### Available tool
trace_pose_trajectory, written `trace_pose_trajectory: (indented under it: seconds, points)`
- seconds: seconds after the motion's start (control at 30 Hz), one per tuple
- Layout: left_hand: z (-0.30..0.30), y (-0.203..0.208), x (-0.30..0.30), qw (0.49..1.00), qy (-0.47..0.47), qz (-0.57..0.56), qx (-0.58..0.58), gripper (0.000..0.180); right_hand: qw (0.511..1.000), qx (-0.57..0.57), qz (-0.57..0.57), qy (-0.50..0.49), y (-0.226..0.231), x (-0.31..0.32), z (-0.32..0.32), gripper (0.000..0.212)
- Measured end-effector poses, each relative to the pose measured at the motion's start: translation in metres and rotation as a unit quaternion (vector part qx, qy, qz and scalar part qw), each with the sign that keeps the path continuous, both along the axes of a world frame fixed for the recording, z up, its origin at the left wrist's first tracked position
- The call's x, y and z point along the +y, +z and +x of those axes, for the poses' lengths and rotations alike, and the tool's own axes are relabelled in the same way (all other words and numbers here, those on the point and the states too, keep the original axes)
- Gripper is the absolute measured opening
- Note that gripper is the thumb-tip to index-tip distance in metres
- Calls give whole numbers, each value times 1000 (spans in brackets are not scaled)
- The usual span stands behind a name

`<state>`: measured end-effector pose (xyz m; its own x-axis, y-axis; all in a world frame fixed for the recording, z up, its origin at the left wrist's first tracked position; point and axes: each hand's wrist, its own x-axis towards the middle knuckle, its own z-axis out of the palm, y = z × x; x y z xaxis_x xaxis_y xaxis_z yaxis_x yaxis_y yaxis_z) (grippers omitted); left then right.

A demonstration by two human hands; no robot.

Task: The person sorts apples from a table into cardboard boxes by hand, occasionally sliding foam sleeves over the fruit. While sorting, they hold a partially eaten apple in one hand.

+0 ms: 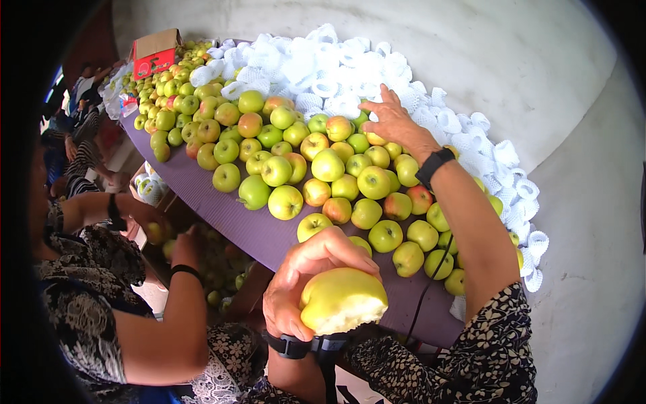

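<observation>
Head view. We saw a bitten apple (343, 296) grasped in the left hand (286, 288), close before the wearer at the near edge of the worktop (222, 209). The fingers curved over its far, left side, and its pale, bitten face was turned right and nearer; we judged that this grip kept the fingers off the exposed flesh. We noted a broad spread of whole apples (328, 165), mostly one layer deep at the near end, presumably laid out so that single fruits could be picked up easily. White foam net sleeves (323, 60) were heaped along the far and right sides, probably to stay within reach without covering the fruit. At the far left we found a red cardboard box (155, 60), and at the near left a co-worker (87, 303) in patterned clothing.

As for pose, we observed the right arm stretched far forward from the near right, its wrist banded in black. The right hand (397, 124) was palm down with fingers parted, unclenched, where apples met sleeves; we saw nothing gripped in it, and could not tell whether its fingertips touched the fruit below.
</observation>
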<state>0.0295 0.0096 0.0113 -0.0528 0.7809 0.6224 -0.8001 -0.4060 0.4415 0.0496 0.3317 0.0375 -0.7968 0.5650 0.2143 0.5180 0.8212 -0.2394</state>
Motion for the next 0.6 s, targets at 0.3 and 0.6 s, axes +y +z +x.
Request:
trace_pose_trajectory:
  seconds: [0.3,0.6]
  points:
    - [-3,-3,9,997,-1,-72,23,84,959,-235,139,-74,-4,27,-52,45]
    - [-5,3,9,980,54,-178,68,81,967,-203,15,-154,-22,62,-46,38]
